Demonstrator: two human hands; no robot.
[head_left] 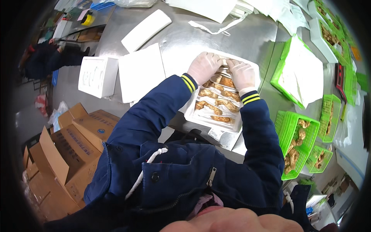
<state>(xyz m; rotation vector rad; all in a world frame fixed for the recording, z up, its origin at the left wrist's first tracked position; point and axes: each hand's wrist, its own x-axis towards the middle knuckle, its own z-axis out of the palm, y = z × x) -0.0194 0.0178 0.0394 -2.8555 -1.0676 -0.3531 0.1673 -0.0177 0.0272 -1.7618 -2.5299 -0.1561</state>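
Curls clear-gloved left hand (205,69) and right hand (242,74) close together, hold unclear, at the twelve-o'clock end inside a rectangular white foam box (190,111), with elongated brown mushrooms (228,104) laid down to six o'clock and seemingly only that end left.

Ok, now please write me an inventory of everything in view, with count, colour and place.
Metal table: one, grey, centre
Tray: one, white, under the hands
Mushroom-like pieces: several, brown, in tray
Box: one, white, left
Flat panel: one, white, beside box
Long block: one, white, beyond panel
Sheets: several, white, far edge
Sheet-topped basket: one, green, right
Basket stack: one, green, nearer right
Small baskets: two, green, beside stack
Device: one, red-black, right
Cardboard boxes: several, brown, lower left
Another person: one, dark clothing, far left
Background things: uncounted, too small
Jacket: one, navy, lower middle
Left fingers: one gloved hand, whitish, tray's far end
Right fingers: one gloved hand, whitish, same end
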